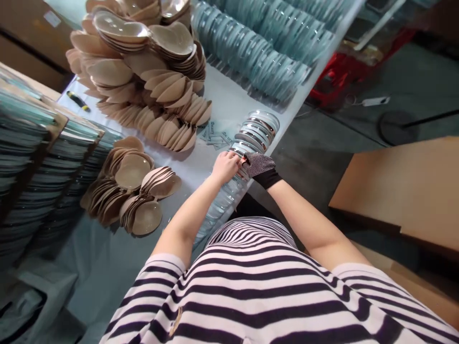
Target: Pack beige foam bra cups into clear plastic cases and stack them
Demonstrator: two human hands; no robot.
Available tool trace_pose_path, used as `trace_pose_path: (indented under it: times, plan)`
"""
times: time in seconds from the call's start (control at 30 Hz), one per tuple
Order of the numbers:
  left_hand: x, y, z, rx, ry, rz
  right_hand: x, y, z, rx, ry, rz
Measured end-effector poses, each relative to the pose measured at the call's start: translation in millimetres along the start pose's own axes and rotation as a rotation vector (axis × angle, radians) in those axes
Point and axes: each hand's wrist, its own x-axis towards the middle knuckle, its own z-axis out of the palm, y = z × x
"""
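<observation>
While the left hand (227,166) sits just beside the right hand (258,166) (gloved in dotted fabric) at the row of glassy discs (255,131) along the bench's (224,91) edge, both hands' fingers are curled; whether they grip one, I cannot tell. Beige cups (165,86) lie stacked leftward.

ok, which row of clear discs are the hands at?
The near row, running toward the striped shirt, with the bare left hand and gloved right hand at it. The other rows sit packed together farther up.
</observation>
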Motion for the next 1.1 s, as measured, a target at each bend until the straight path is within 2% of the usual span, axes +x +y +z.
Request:
trace_pose_path:
  times: [0.1, 0.2, 0.27, 0.33, 0.43, 0.53, 0.63, 0.7, 0.77, 0.83, 0.9, 0.93, 1.0, 1.1]
  plan:
    - [8, 2, 1.8, 0.005, 0.015, -0.046, 42, -6, -14, -0.002, 0.031, -0.133]
    - [17, 5, 2.1, -0.027, 0.027, -0.044, 104, -13, -18, -0.083, 0.001, -0.218]
    - [24, 3, 1.3, -0.103, 0.045, -0.016, 147, -17, -17, -0.186, -0.061, -0.268]
    - [23, -5, -1.3, -0.213, 0.131, -0.07, 184, -18, -15, -0.299, -0.164, -0.31]
    - [-5, -32, -10.0, -0.335, 0.384, -0.34, 219, -15, -17, -0.406, -0.323, -0.299]
    - [-72, -63, -23.9, -0.21, 0.604, -0.718, 233, -17, -25, -0.443, -0.36, -0.307]
    - [-150, -80, -38.5, 0.074, 0.686, -1.083, 234, -36, -26, -0.42, -0.255, -0.391]
    - [-189, -84, -44.3, 0.186, 0.701, -1.206, 223, -61, -18, -0.358, -0.208, -0.529]
    - [-213, -87, -45.6, 0.189, 0.726, -1.251, 200, -98, -4, -0.298, -0.244, -0.704]
    - [-223, -89, -43.5, 0.125, 0.706, -1.281, 167, -139, 17, -0.277, -0.38, -0.834]
    - [-225, -92, -40.1, 0.074, 0.598, -1.354, 135, -180, 43, -0.304, -0.588, -0.851]
    - [-224, -93, -38.6, 0.061, 0.522, -1.403, 121, -198, 56, -0.308, -0.652, -0.849]
    - [-222, -97, -36.3, 0.053, 0.391, -1.491, 101, -226, 80, -0.262, -0.708, -0.793]
    - [-223, -105, -36.5, 0.094, 0.308, -1.548, 84, -245, 99, -0.187, -0.668, -0.725]
